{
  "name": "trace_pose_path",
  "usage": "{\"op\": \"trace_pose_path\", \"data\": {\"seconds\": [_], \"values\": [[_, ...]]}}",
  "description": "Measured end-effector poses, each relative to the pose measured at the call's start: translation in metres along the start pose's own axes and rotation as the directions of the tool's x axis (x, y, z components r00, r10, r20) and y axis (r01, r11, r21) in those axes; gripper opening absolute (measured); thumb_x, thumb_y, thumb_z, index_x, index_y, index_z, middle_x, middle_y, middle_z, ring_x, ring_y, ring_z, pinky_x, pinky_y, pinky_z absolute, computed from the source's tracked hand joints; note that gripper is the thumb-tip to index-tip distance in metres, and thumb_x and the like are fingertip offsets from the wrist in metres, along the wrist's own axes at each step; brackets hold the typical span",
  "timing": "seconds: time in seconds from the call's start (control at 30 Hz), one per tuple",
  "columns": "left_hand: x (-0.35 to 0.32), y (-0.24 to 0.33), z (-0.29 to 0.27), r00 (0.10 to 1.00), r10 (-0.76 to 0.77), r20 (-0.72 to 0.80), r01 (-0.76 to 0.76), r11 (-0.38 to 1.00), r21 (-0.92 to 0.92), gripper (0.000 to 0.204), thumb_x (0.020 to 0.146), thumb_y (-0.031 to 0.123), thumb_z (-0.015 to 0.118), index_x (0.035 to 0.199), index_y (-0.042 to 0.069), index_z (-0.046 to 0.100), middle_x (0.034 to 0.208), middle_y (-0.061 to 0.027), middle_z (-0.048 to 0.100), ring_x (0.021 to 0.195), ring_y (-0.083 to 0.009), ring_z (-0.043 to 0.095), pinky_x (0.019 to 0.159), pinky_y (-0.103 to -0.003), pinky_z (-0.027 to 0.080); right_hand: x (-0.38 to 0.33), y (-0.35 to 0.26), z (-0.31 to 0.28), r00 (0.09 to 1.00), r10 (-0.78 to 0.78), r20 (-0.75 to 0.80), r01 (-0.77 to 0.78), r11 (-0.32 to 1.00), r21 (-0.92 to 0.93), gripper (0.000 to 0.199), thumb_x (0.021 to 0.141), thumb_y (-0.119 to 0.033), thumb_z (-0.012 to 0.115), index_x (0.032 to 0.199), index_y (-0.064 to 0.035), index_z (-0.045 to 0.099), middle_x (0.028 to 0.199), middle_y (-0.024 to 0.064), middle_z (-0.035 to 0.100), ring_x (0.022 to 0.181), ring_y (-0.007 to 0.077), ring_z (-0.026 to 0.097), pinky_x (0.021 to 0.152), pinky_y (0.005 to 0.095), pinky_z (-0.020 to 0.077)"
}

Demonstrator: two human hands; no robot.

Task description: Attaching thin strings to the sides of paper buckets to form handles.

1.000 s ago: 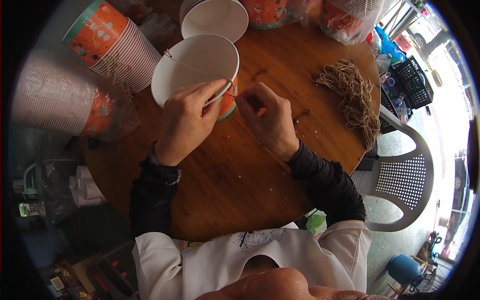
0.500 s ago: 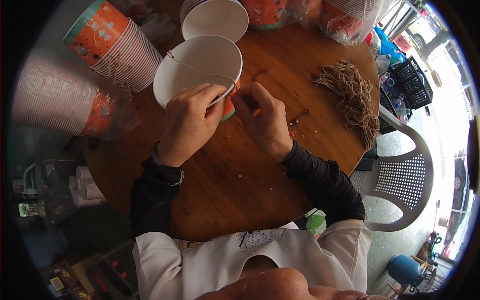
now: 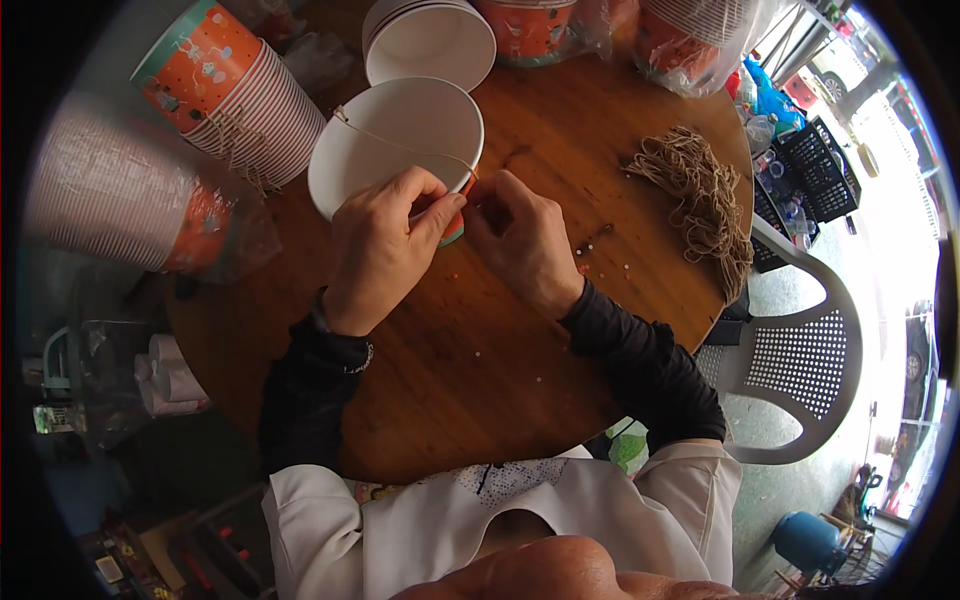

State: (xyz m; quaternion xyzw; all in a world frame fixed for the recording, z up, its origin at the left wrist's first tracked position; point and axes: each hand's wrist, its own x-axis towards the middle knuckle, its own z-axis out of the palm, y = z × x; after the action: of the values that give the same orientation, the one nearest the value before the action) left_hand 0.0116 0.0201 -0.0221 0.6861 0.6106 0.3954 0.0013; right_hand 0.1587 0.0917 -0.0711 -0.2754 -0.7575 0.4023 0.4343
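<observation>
A paper bucket (image 3: 375, 140), white inside with an orange and teal outer wall, lies tilted with its mouth toward me. A thin tan string (image 3: 410, 149) crosses the mouth from a knot at the far left rim to the right rim. There, my left hand (image 3: 385, 240) has thumb and forefinger pinched together on the string, against the bucket's near right edge. Close beside it, my right hand (image 3: 525, 235) is closed with bent fingers, pinching the string by the outer wall. The fingertips partly hide the string's end.
A loose heap of tan strings (image 3: 695, 195) lies on the right of the round wooden table (image 3: 450, 380). Nested buckets (image 3: 265, 110) stand at the left, near a bagged stack (image 3: 110, 190). More white buckets (image 3: 430, 45) sit behind. A plastic chair (image 3: 800, 350) is at the right.
My left thumb has shifted outward over the rim, its tip now nearer my right fingertips. The right hand has barely moved. The bucket sits slightly lower in view.
</observation>
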Motion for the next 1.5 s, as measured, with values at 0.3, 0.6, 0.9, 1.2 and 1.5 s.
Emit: {"op": "trace_pose_path", "data": {"seconds": [0.3, 0.6, 0.9, 1.2, 1.5], "values": [[0.000, 0.003, -0.001, 0.997, -0.080, 0.014, 0.081, 0.979, -0.185, 0.015, 0.085, 0.010, 0.070, 0.084, 0.003, 0.058, 0.074, -0.0075, 0.065, 0.067, -0.0246, 0.065, 0.060, -0.037, 0.049, 0.021, -0.001, -0.023, 0.871, -0.485, -0.075, 0.368, 0.747, -0.554, 0.018, 0.076, -0.005, 0.069, 0.088, -0.0063, 0.057, 0.089, 0.0086, 0.060, 0.068, 0.0255, 0.061, 0.058, 0.0350, 0.0495], [-0.008, -0.022, 0.020, 0.944, -0.132, 0.303, 0.205, 0.954, -0.221, 0.014, 0.093, 0.014, 0.058, 0.094, -0.001, 0.059, 0.087, -0.0181, 0.067, 0.079, -0.0347, 0.066, 0.068, -0.040, 0.051, 0.038, -0.004, -0.039, 0.713, -0.697, 0.075, 0.667, 0.641, -0.380, 0.024, 0.076, -0.001, 0.068, 0.098, -0.0057, 0.059, 0.089, 0.0071, 0.062, 0.072, 0.0235, 0.061, 0.073, 0.0349, 0.0487], [0.011, -0.011, -0.028, 0.999, -0.015, -0.039, 0.000, 0.934, -0.357, 0.002, 0.092, 0.001, 0.058, 0.091, 0.001, 0.057, 0.082, -0.0090, 0.063, 0.077, -0.0196, 0.063, 0.069, -0.031, 0.049, 0.028, -0.034, -0.014, 0.899, -0.417, 0.133, 0.437, 0.857, -0.271, 0.011, 0.085, -0.013, 0.068, 0.094, -0.0091, 0.064, 0.071, 0.0048, 0.065, 0.065, 0.0217, 0.063, 0.067, 0.0330, 0.0460], [0.006, -0.013, -0.038, 0.990, -0.132, -0.047, 0.077, 0.789, -0.609, 0.009, 0.099, 0.010, 0.055, 0.098, 0.001, 0.058, 0.089, -0.0008, 0.060, 0.082, -0.0080, 0.057, 0.077, -0.025, 0.048, 0.039, -0.065, 0.005, 0.960, 0.150, 0.238, -0.259, 0.799, 0.542, 0.020, 0.099, -0.016, 0.054, 0.097, 0.0034, 0.057, 0.079, 0.0109, 0.066, 0.070, 0.0169, 0.067, 0.061, 0.0288, 0.0564], [0.009, -0.022, -0.039, 0.973, -0.060, 0.222, 0.204, 0.666, -0.717, 0.020, 0.097, 0.000, 0.048, 0.116, 0.000, 0.056, 0.105, -0.0029, 0.061, 0.097, -0.0067, 0.059, 0.086, -0.023, 0.049, 0.036, -0.067, 0.004, 0.937, 0.198, 0.288, -0.348, 0.610, 0.712, 0.021, 0.101, -0.017, 0.050, 0.104, 0.0039, 0.054, 0.087, 0.0116, 0.066, 0.074, 0.0208, 0.070, 0.070, 0.0301, 0.0589]]}}
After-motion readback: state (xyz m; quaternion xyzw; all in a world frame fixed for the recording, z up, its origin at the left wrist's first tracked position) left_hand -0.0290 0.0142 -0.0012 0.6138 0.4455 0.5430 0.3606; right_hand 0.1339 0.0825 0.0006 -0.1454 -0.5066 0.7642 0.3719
